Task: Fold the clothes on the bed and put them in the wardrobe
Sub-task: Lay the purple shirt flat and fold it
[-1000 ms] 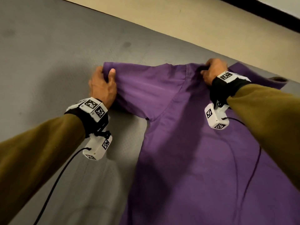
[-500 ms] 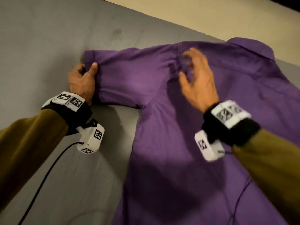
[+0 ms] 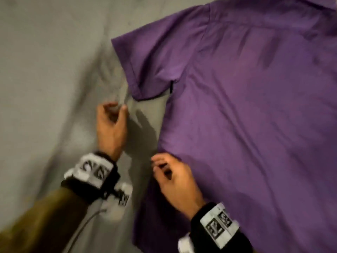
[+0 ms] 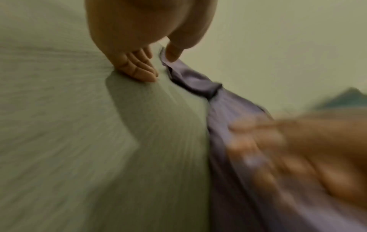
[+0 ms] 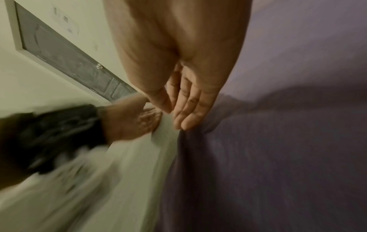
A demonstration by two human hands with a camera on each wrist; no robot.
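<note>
A purple short-sleeved shirt (image 3: 246,125) lies spread flat on the grey bed sheet (image 3: 45,88). My left hand (image 3: 114,110) hovers just below the corner of the shirt's left sleeve (image 3: 149,70) and holds nothing. In the left wrist view its fingertips (image 4: 147,73) touch the sheet, and the thumb is beside the sleeve hem (image 4: 188,78). My right hand (image 3: 156,163) is at the shirt's left side edge. In the right wrist view its straight fingertips (image 5: 182,124) touch that edge of the shirt (image 5: 278,157) without pinching it. Both pictures are motion-blurred.
The grey sheet stretches wide to the left of the shirt. A pale wall (image 4: 278,47) rises behind the bed. A grey panelled door (image 5: 69,58) shows in the right wrist view. Something teal (image 4: 347,97) peeks up at the far right.
My left hand released the sleeve end and dropped below the sleeve. My right hand left the collar area and swung down to the shirt's side edge. The head camera tilted downward.
</note>
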